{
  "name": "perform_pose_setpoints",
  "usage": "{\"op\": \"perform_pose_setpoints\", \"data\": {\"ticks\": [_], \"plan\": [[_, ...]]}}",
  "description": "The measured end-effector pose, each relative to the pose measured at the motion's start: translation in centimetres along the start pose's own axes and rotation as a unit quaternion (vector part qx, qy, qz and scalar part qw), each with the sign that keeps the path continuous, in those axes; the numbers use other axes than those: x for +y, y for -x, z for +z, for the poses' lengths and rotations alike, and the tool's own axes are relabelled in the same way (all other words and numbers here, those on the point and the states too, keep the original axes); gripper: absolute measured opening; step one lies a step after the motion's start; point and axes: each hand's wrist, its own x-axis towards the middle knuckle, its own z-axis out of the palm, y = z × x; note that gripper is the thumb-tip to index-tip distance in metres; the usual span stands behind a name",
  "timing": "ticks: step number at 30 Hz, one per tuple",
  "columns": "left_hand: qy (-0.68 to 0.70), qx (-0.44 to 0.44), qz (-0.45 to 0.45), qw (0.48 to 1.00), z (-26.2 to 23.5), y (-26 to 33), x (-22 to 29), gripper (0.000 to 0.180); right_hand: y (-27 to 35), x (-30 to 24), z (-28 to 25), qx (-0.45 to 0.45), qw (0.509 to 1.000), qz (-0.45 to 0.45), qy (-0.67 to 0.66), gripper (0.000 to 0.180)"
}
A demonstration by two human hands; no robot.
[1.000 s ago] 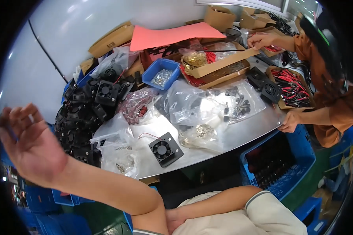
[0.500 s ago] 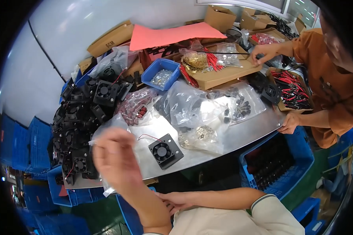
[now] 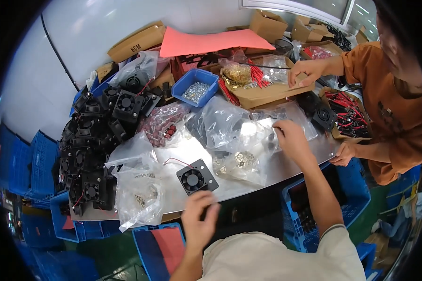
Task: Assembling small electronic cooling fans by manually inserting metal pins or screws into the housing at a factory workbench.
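A heap of black fans [image 3: 86,145] crowds the left end of the metal table [image 3: 321,151]. One black fan [image 3: 192,179] lies flat near the front edge, its thin red wire trailing toward the back left. The left hand [image 3: 200,219] is just below it, somewhat blurred, fingers loosely bent with the thumb apart and nothing seen between them; whether they touch the fan I cannot tell. The right hand [image 3: 293,143] reaches over a clear bag [image 3: 297,117] at the right, fingertips bunched; whether they grasp anything I cannot tell. A crumpled clear bag [image 3: 220,124] fills the middle, behind the fan. A co-worker's hand [image 3: 309,72] rests at a cardboard tray [image 3: 267,97], and the other hand [image 3: 344,153] is at the table's right edge.

The blue bin [image 3: 211,89] holds small silvery parts. The tray carries gold-coloured pieces in a bag and red leads; a cardboard box [image 3: 336,133] beside the co-worker holds red and black leads. Other bags contain red parts [image 3: 164,125], pale metal rings [image 3: 241,161] and small metal bits [image 3: 140,192]. Below the table, a blue crate [image 3: 356,206] holds dark items.

The front edge curves between the body and the fan. Shiny tabletop shows around the fan and along the right front.
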Motion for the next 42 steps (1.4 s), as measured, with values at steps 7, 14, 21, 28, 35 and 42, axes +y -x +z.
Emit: {"op": "perform_pose_setpoints", "data": {"ticks": [7,14,21,28,35,42], "plan": [[0.246,-0.512,-0.041,0.822,4.5,6.9,0.6,0.029,-1.1,-0.8,2.2,-0.11,0.983,0.052,0.14,0.027],[0.191,-0.576,-0.069,0.792,5.1,8.2,-0.6,0.035,-0.9,1.7,1.9,-0.041,0.993,0.086,-0.063,0.033],[0.187,-0.582,-0.048,0.79,5.8,8.3,-0.6,0.037,0.1,2.0,1.0,-0.026,0.887,0.225,-0.401,0.026],[0.187,-0.567,0.012,0.802,6.0,8.2,-1.7,0.037,-0.2,-1.6,-0.9,0.038,0.773,0.182,-0.607,0.018],[0.138,-0.572,0.033,0.808,6.8,7.9,-1.3,0.037,-5.1,-8.3,4.1,-0.139,0.966,-0.177,-0.124,0.012],[0.155,-0.52,-0.046,0.839,4.8,8.7,-1.8,0.038,-5.9,-9.9,8.3,-0.229,0.949,-0.188,0.106,0.016]]}}
